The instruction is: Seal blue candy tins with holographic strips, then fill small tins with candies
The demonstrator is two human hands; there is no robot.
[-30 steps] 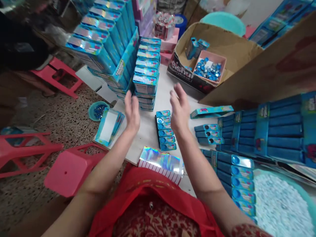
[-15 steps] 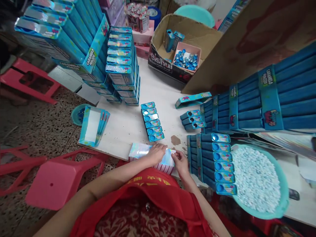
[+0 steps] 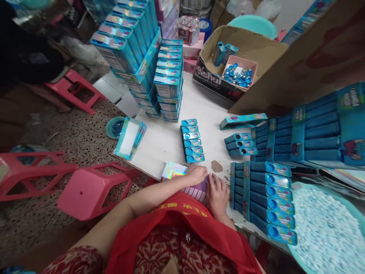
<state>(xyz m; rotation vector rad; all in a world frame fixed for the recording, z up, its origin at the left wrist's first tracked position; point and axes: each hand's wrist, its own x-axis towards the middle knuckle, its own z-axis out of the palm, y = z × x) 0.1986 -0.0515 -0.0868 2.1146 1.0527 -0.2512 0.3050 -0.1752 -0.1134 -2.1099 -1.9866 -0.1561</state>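
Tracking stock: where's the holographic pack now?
Head view, below centre: the holographic pack sits at the table's near edge, left hand on top, right hand at its right end.

From where I stand, the left hand (image 3: 196, 174) covers part of the shiny pack (image 3: 172, 170), and the right hand (image 3: 218, 193) hides its right end; how they hold it, I cannot tell. Right of the grip, the tub (image 3: 299, 257) is cut by the view's edge. Far left, a person (image 3: 34, 57) is also cut.
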